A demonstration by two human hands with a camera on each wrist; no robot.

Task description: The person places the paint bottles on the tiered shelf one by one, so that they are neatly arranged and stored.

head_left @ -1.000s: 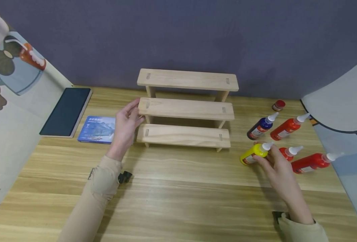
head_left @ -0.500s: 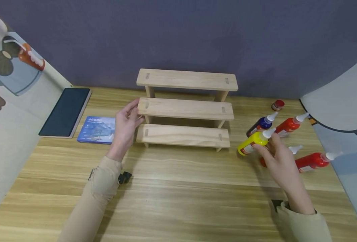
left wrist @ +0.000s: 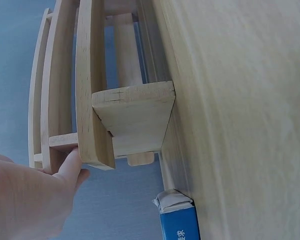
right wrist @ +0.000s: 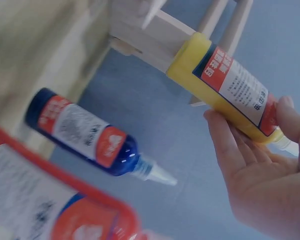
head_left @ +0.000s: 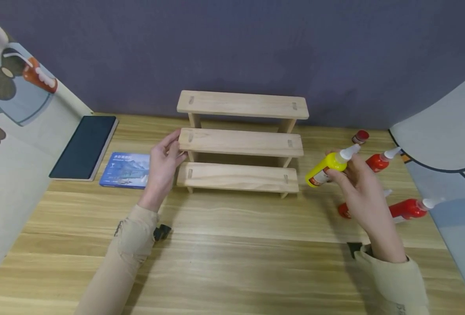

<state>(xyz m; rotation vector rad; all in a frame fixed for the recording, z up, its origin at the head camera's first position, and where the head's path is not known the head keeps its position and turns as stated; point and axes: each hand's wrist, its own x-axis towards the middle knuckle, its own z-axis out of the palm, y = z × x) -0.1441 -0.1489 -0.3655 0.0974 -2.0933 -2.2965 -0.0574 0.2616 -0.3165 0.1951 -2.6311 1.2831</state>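
Yellow bottle [head_left: 327, 167] pinched in right hand [head_left: 361, 190], between thumb and fingers; left hand [head_left: 162, 164] seemingly grips shelf [head_left: 240, 142].

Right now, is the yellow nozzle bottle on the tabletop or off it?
Off: the right hand holds the yellow nozzle bottle, its base clear of the tabletop in the right wrist view.

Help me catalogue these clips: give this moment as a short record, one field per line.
Left hand: grips the left end of the rack's middle shelf
Right hand: holds the yellow bottle, tilted, nozzle up
Rack: wooden, three shelves
Right side: three red bottles, blue bottle, jar
Left side: dark book, blue box
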